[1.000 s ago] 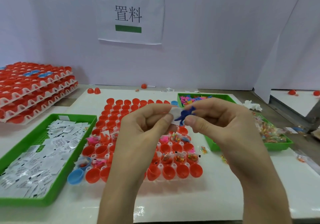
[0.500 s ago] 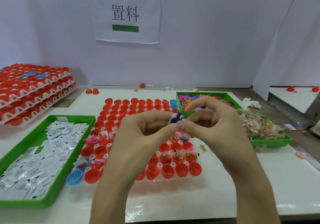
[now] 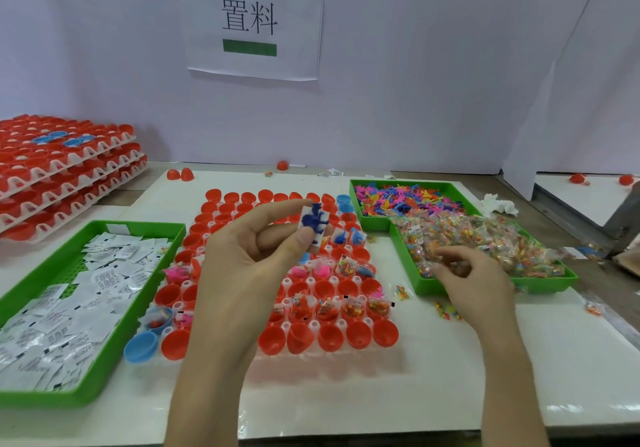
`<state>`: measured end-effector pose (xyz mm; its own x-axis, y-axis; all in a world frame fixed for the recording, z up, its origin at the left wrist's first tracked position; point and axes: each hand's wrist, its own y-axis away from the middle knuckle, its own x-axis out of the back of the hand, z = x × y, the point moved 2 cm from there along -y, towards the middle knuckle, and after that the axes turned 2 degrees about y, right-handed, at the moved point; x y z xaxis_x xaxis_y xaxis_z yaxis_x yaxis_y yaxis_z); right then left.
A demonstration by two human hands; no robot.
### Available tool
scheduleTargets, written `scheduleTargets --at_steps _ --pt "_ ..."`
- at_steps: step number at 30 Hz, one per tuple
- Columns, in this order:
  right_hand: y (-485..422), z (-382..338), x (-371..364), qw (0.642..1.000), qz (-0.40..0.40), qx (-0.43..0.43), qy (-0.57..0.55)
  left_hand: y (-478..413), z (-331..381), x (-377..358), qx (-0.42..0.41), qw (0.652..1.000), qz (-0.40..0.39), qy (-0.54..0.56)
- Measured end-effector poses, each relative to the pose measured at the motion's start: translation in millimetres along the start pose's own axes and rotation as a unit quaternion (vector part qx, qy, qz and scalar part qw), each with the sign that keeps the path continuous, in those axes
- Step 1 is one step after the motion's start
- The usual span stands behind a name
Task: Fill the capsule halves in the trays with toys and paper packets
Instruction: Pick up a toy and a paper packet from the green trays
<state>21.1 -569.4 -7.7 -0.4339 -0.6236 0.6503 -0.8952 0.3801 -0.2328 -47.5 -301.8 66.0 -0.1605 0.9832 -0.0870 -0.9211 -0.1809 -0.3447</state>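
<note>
A small blue plastic toy (image 3: 313,222) lies flat against a white paper packet (image 3: 318,244), both pinched between thumb and forefinger of the left hand (image 3: 252,259), raised over the white tray (image 3: 313,325) of glossy red capsule halves (image 3: 358,334). At three o'clock of that tray, the right hand (image 3: 471,273) curls its fingers into crinkly clear bead bags (image 3: 502,242) in a green tray (image 3: 491,289); whether it grips one cannot be told. At nine o'clock lie loose packets (image 3: 69,308).

Left hand (image 3: 249,263) pinches blue toy (image 3: 313,222), paper packet (image 3: 317,245); right hand (image 3: 476,275) among toy bags (image 3: 491,235).
</note>
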Motion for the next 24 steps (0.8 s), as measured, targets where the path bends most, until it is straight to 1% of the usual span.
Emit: scheduleTargets --at_steps 1,3,7,10,15,17,19,22,24 --pt "0.5 -1.2 -2.1 1.000 0.008 0.001 0.021 -0.1 -0.6 -1.0 0.000 1.000 -0.002 -0.001" --pt "0.2 -3.8 -2.6 1.000 0.022 0.001 0.017 0.3 -1.5 -2.1 0.002 1.000 -0.008 -0.004" --pt "-0.8 0.6 -1.6 0.999 0.034 0.004 -0.037 0.4 -2.0 -2.9 0.004 1.000 -0.007 0.012" --pt "-0.5 1.9 -0.6 0.995 0.063 0.020 -0.081 0.4 -3.7 -3.0 0.006 1.000 -0.013 0.012" --pt "0.9 -4.9 3.6 0.973 0.128 0.047 -0.187 0.4 -4.1 -4.5 0.014 1.000 -0.018 0.006" --pt "2.5 -10.5 2.9 0.967 0.142 0.054 -0.206 0.4 -4.5 -6.4 0.019 0.999 -0.025 0.004" --pt "5.1 -17.8 2.7 0.963 0.141 0.056 -0.222 0.7 -4.9 -7.4 0.023 0.999 -0.031 0.002" --pt "11.7 -36.4 9.0 0.944 0.107 0.069 -0.304 1.4 -4.2 -8.0 0.022 0.999 -0.049 0.003" --pt "18.5 -53.5 14.6 0.934 0.088 0.096 -0.334 2.2 -3.7 -9.0 0.020 0.998 -0.062 -0.003"
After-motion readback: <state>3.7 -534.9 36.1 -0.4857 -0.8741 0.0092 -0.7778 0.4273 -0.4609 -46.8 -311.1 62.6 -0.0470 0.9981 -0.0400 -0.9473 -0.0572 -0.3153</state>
